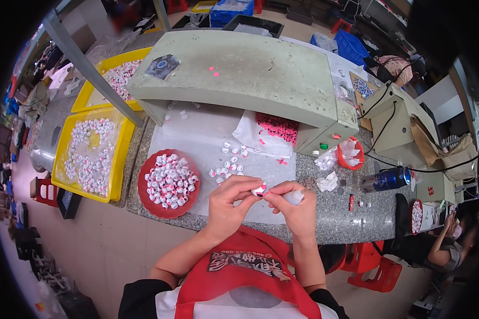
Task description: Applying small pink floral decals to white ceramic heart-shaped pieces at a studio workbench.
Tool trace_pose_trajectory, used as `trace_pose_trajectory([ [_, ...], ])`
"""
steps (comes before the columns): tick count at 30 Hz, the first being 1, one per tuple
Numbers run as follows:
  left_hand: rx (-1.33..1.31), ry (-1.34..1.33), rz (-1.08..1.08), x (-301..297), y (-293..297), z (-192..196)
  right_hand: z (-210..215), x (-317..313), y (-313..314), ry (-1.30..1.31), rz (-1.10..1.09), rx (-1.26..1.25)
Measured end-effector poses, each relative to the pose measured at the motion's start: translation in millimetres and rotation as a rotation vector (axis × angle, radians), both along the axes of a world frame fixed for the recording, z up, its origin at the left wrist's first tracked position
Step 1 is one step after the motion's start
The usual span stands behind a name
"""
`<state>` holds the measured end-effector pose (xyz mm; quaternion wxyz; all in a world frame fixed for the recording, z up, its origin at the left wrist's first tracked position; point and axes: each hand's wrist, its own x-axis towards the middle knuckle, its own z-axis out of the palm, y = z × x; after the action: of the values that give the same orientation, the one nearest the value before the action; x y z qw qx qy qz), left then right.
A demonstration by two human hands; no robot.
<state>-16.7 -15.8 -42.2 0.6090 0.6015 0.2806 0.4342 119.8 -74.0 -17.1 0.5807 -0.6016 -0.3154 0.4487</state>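
My left hand [230, 203] pinches a small rounded white piece with pink parts [259, 190] between thumb and fingers, above the table's front edge. My right hand [297, 215] is closed too, its thumb and forefinger meeting at the piece's right side; whether they grip a tiny part there is hidden. A white object [294, 197] sticks out of the right hand, its kind unclear. Just beyond the hands, several similar white pieces [234, 159] lie on white paper [189, 139]. To the left, a red scalloped plate [145, 198] is heaped with white-and-pink pieces.
A pale green metal hood [239, 64] spans the table ahead, with pink bits [277, 128] piled under it. Yellow trays [123, 159] of pieces stand left. On the right are a red cup [363, 158], crumpled tissue [327, 182] and a blue bottle [386, 179]. Other people sit at right.
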Motion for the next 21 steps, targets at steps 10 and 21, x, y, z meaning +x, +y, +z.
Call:
trace_pose_trajectory([
  [10, -0.185, -0.174, -0.15, -11.5, 2.4, 9.8, -2.0, -9.4, -6.7, -0.107, 0.004, 0.085],
  [21, 0.203, 0.044, -0.02, -2.8, -0.8, 9.6, -0.5, 0.2, -6.0, -0.302, 0.04, 0.232],
])
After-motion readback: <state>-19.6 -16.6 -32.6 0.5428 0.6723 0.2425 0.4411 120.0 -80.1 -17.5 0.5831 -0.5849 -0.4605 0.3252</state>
